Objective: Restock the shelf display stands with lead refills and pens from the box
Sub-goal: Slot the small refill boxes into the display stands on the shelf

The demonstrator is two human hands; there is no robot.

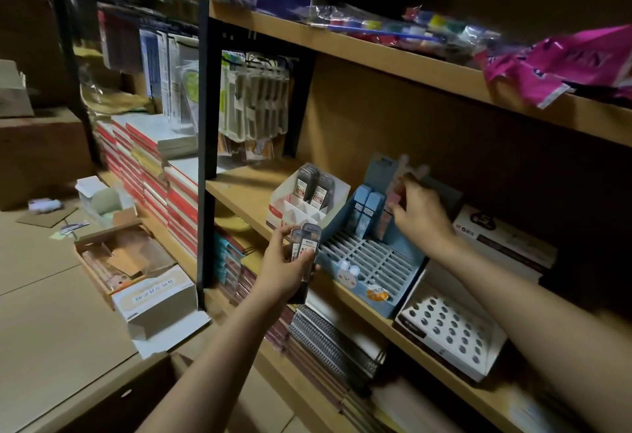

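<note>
Head view. Left hand [285, 266], at 6 o'clock, fingers curled round a small stack of dark lead refill cases [305, 239]. Right hand [419, 212], toward 3 o'clock, fingertips pinching a pink refill case [393, 200] in the back row of the blue display stand [372, 263]. White stand [307, 198] just beside, at 9 o'clock of the blue one, holding dark refills. Both stands on the wooden shelf [246, 193]; open cardboard box [119, 258] on the floor at 8 o'clock.

Grey refill cases [305, 239] with white labels in the left hand's [285, 266] grip. Just beyond: blue slotted stand [371, 261], rabbit print; white stand [309, 207]; white tray [451, 330], dotted dark holes.
</note>
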